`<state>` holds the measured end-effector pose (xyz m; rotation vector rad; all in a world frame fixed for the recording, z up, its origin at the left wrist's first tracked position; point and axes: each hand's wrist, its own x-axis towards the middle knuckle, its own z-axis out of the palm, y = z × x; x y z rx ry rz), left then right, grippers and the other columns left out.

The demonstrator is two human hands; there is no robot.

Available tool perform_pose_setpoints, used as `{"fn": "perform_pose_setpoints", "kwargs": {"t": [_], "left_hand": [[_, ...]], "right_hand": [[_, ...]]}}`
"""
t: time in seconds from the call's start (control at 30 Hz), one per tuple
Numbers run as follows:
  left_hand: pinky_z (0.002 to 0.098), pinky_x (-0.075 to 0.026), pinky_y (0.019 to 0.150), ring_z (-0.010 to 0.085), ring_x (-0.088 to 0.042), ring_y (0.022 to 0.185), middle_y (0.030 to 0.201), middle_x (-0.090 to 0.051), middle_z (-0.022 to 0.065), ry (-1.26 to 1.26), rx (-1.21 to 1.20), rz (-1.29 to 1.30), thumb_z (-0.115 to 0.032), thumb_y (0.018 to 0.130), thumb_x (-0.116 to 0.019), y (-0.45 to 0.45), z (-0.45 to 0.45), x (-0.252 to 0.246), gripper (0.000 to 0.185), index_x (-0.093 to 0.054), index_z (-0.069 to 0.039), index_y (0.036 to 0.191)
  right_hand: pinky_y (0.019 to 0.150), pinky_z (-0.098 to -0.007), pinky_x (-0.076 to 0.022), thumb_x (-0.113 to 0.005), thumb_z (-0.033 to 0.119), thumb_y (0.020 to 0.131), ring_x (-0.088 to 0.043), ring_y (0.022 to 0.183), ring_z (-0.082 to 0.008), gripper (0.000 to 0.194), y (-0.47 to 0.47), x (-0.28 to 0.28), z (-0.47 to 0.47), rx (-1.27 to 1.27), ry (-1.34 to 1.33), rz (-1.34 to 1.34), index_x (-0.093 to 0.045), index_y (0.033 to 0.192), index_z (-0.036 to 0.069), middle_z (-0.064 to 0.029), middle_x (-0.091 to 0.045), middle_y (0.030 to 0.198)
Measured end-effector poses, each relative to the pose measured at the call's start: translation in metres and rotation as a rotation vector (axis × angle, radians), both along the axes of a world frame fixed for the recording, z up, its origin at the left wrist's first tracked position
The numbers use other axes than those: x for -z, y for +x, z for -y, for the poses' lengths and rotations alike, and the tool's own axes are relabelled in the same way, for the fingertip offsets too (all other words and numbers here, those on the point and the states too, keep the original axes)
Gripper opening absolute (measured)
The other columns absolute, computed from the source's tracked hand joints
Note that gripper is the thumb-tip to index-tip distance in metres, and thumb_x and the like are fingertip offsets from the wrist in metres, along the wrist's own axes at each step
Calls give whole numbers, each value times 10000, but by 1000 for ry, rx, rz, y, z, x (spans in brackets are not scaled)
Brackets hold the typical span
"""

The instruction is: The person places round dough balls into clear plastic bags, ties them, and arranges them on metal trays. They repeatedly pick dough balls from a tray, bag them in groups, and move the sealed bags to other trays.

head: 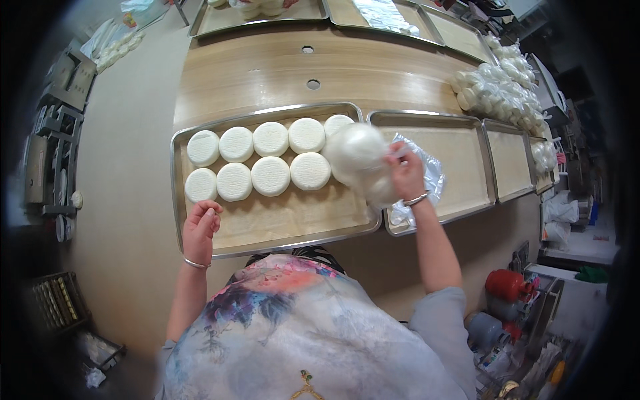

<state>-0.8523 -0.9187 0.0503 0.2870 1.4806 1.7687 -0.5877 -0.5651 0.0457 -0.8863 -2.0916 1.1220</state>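
Note:
In my right hand (406,172) is the gathered neck of a clear plastic bag (359,150) holding round white buns, blurred by motion. The bag hangs above the right end of a metal baking tray (295,225). Two rows of flat, round white buns (270,176) stand on the tray's brown liner; the bag partly hides one at the right end of the back row. My left hand (201,227) is over the tray's left front edge, thumb and fingertips together, with nothing visible between them. Beside my right wrist, a stack of clear plastic bags (431,172) lies on a neighbouring tray (450,200).
More lined trays (510,160) continue to the right. Filled bags of buns (500,95) are heaped at the wooden table's (240,75) right end. Along the far edge, one tray (300,25) bears bagged buns. Gas cylinders (505,286) stand on the floor at right.

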Motion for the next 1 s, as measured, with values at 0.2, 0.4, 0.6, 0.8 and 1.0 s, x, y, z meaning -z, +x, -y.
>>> {"fn": "perform_pose_setpoints", "kwargs": {"t": [0.2, 0.4, 0.6, 0.8, 1.0], "left_hand": [[175, -371, 593, 41, -459, 659, 882, -580, 16, -108, -134, 28, -76, 909, -515, 19, 7, 23, 90, -568, -47, 976], [175, -361, 571, 37, -446, 637, 860, -587, 10, -268, -249, -21, -80, 902, -522, 1, 34, 38, 77, -570, -51, 956], [174, -366, 573, 37, -453, 635, 859, -597, 8, -322, -225, -53, -88, 903, -524, -41, 27, 52, 74, -576, -58, 947], [170, -371, 579, 33, -463, 653, 851, -581, -3, -310, -134, -22, -93, 915, -519, -52, 10, 62, 71, -566, -69, 963], [165, -378, 577, 30, -469, 655, 857, -594, -3, -339, -231, 53, -94, 913, -523, -57, 45, 75, 73, -575, -72, 959]], "right_hand": [[723, -426, -449, -622, 96, 802, -556, 818, -361, 147, 67, 59, -129, 234, 450, 360, -571, 915, 17, -163, -572, 841], [776, -418, -455, -624, 56, 774, -555, 867, -345, 167, 84, 79, -155, 457, 337, 635, -582, 934, 33, -149, -581, 865], [818, -396, -450, -590, 57, 790, -567, 880, -313, 131, 6, 61, -101, 166, 684, 346, -618, 917, 52, -123, -588, 911], [781, -384, -464, -547, 4, 786, -559, 885, -310, 166, -102, 86, -30, -209, 279, 208, -639, 913, 58, -126, -568, 938], [768, -384, -463, -514, -46, 758, -546, 868, -312, 239, -130, 98, -36, -301, 353, 394, -630, 933, 67, -128, -539, 915]]}}
